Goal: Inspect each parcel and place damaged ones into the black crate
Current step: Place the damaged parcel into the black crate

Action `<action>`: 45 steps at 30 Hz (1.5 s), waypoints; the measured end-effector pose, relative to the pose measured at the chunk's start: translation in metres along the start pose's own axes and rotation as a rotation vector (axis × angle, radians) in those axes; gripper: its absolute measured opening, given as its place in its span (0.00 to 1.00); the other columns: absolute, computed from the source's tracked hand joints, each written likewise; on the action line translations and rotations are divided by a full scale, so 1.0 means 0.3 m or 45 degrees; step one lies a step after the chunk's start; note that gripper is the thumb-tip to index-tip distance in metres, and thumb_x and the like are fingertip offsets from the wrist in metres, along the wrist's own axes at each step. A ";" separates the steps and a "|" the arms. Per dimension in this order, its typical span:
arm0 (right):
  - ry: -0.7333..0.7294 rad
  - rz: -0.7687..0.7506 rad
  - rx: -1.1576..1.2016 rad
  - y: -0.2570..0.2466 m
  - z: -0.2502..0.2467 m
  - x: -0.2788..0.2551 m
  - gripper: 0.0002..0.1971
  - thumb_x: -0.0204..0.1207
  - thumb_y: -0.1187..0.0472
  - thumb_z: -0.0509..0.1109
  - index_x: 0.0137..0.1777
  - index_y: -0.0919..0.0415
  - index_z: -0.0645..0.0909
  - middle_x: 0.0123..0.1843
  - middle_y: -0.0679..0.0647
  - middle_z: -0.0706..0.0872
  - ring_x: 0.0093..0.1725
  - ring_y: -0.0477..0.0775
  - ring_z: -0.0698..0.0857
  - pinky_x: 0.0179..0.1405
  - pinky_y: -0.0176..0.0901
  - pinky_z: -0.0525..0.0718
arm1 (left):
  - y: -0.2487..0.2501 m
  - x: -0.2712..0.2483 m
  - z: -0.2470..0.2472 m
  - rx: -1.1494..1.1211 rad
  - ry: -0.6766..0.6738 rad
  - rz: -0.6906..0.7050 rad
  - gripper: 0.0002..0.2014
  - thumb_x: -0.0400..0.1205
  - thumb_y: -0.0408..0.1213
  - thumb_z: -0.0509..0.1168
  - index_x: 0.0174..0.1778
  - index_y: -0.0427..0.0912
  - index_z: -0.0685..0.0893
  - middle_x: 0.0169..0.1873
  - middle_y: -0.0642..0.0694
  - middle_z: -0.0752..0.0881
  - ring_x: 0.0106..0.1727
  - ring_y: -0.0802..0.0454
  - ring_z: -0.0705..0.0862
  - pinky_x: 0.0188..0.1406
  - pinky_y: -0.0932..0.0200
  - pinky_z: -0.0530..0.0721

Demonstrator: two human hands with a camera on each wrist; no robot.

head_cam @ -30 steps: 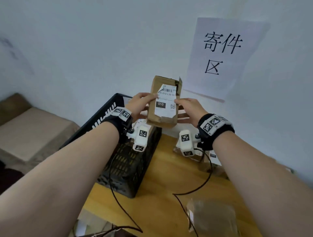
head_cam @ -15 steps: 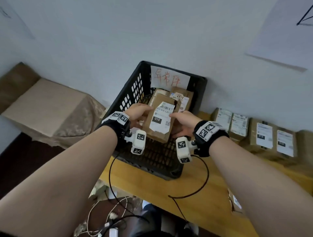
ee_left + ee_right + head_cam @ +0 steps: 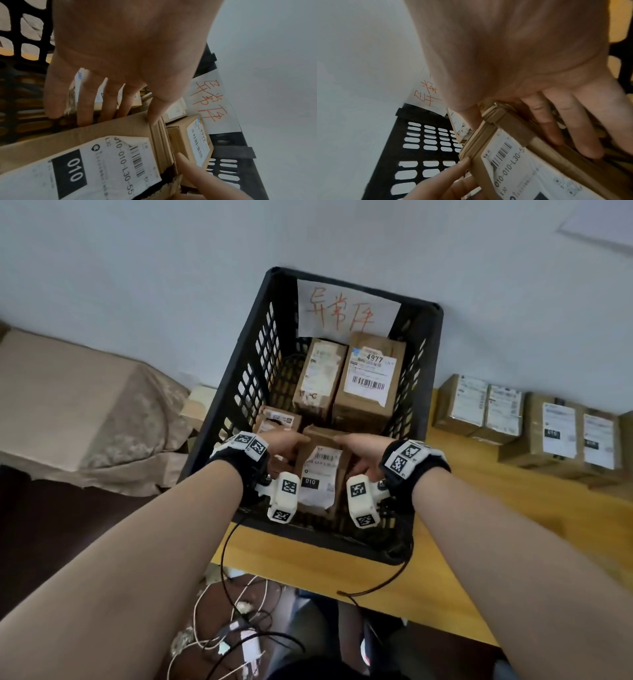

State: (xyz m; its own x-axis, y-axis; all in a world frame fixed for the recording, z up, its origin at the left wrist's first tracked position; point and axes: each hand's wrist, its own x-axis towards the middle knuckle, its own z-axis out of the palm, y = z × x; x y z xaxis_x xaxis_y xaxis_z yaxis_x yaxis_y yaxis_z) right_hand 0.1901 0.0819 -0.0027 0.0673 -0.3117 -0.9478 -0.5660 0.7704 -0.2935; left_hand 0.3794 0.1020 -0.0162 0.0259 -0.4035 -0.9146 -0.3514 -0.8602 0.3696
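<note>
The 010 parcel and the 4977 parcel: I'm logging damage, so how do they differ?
The 010 parcel is gripped by the left hand and right hand; the 4977 parcel lies untouched at the black crate's far end. 010's label is torn and wrinkled; 4977's looks whole. Both are brown cardboard.

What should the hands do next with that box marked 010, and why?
Probably lower the 010 box a little more and let go. Both the left hand and right hand hold it by its sides inside the black crate, near the front, where the floor looks free. The left wrist view shows a torn corner, so it belongs with the other parcels there.
</note>
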 end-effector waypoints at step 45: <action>0.605 -0.296 0.166 1.122 -1.177 -0.344 0.22 0.89 0.58 0.65 0.81 0.66 0.76 0.78 0.60 0.79 0.75 0.65 0.79 0.64 0.52 0.77 | 0.383 -0.255 1.458 -0.182 -0.036 0.286 0.14 0.91 0.40 0.62 0.71 0.43 0.84 0.61 0.48 0.88 0.62 0.43 0.85 0.59 0.43 0.85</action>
State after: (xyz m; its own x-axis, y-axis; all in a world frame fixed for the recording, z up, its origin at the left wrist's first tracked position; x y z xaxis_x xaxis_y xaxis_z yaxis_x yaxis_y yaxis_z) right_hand -0.2975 0.1770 0.0402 -0.2176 -0.6759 -0.7041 -0.4720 0.7043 -0.5302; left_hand -0.0722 0.1705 0.0245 -0.0648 -0.5823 -0.8104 -0.2093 -0.7861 0.5815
